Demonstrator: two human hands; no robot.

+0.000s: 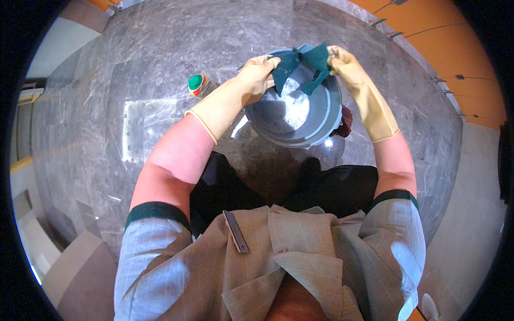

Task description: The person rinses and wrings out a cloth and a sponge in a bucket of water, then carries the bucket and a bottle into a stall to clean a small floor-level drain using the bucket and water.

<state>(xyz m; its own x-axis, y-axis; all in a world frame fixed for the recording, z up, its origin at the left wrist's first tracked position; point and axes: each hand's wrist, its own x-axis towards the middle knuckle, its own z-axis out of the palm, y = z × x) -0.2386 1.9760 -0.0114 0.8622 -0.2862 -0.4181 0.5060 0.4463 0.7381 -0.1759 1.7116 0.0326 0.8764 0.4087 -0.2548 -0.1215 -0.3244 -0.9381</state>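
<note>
Both of my hands wear pale yellow rubber gloves. A dark green cloth (286,67), bunched in the middle, hangs stretched between them over a grey-blue plastic bucket (336,116). My left hand (257,76) pinches the cloth's left end at the bucket's rim. At the right end, my right hand (344,66) grips it with bent fingers. Soapy-looking liquid (295,108) with light froth lies in the bucket. Against the bucket's right side on the floor is a dark red cloth (345,122), partly hidden by the bucket.
A bottle with a green cap (196,82) stands on the floor left of the bucket, behind my left forearm. The grey marbled floor (168,60) is shiny. Orange cabinet fronts (441,48) line the right side. My bent knees (341,184) are close to the bucket.
</note>
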